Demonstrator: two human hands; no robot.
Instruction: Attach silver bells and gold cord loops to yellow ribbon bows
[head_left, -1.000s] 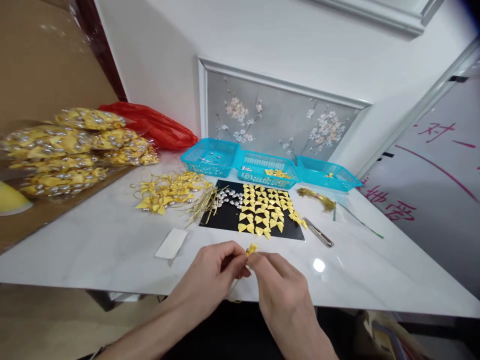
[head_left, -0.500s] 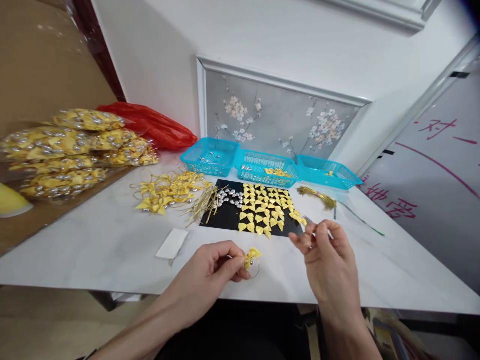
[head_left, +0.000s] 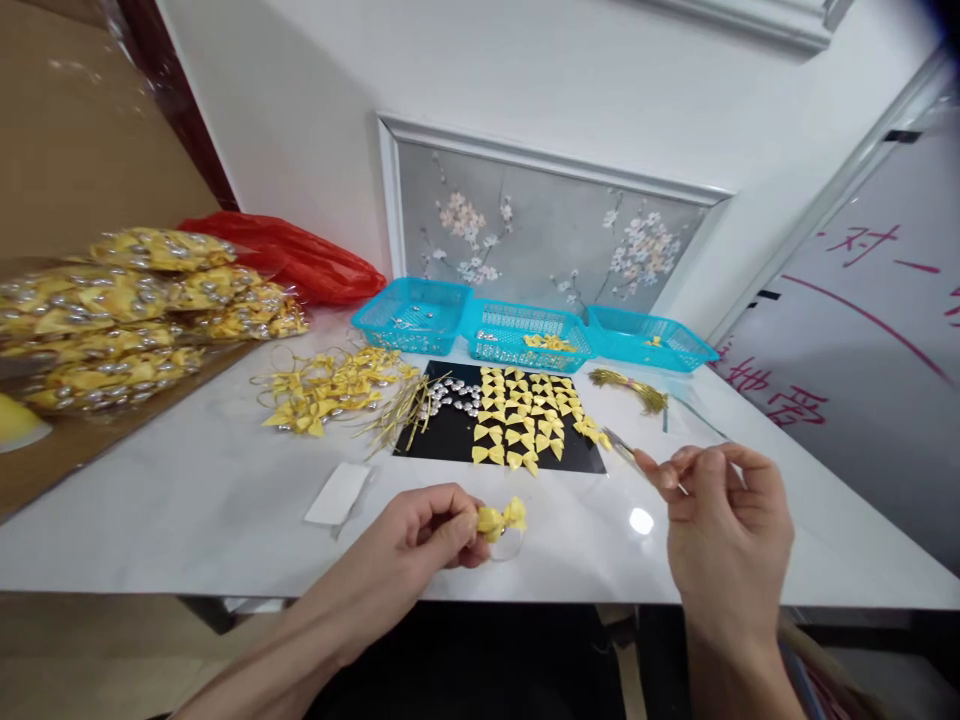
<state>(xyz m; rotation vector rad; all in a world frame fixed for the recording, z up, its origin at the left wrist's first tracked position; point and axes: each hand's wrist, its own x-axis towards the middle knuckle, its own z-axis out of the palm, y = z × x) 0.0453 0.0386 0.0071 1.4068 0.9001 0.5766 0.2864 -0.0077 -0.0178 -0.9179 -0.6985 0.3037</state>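
Close to the table's front edge, my left hand pinches a yellow ribbon bow between thumb and fingers. A thin loop of cord hangs from the bow, and a small bead shows partly beneath it. To the right, my right hand is closed around slim metal tweezers, whose tip points left towards the laid-out bows. Whether its thumb and forefinger also pinch a cord end cannot be made out. Between and beyond the hands lies a black board with rows of yellow bows and silver heart-shaped beads.
Gold ties and a heap of corded bows lie left of the board. Three blue baskets line the wall. A tie bundle lies right, a white pad front left. Bagged bows are piled far left.
My right hand has moved right, away from my left hand, with the tweezers now showing more. The bow in my left hand has turned slightly. The view has shifted a little.
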